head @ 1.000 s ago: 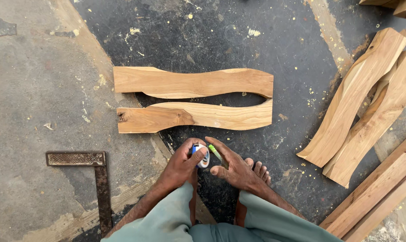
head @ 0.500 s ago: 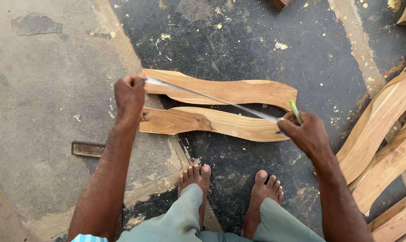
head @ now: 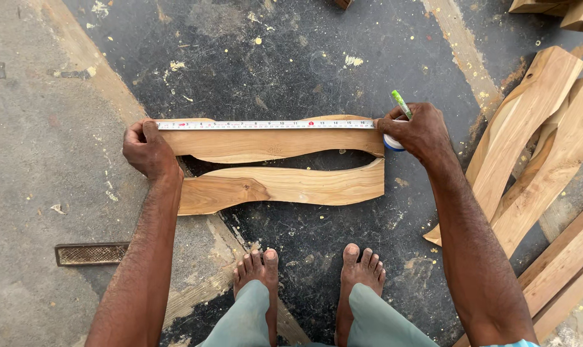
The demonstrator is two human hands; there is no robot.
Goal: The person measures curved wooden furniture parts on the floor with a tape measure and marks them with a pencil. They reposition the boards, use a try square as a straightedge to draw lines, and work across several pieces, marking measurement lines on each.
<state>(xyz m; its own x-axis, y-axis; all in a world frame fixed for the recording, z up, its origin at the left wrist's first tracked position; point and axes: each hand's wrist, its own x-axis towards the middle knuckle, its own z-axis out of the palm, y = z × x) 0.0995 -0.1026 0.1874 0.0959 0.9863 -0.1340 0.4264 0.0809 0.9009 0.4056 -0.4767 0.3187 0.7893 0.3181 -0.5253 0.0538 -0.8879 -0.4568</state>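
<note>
Tape being stretched along a curved board

The left hand (head: pixel 148 149) is pinning the tape measure (head: pixel 265 124) end with curled fingers; the right hand (head: pixel 417 132), fingers closed, is gripping its case and a green marker (head: pixel 400 103) beyond the upper curved board (head: pixel 272 141). No mark is showing yet.

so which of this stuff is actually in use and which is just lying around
In use:
left hand
right hand
tape measure
green marker
upper curved board

Lying about:
lower curved board
stacked boards
metal square
</note>
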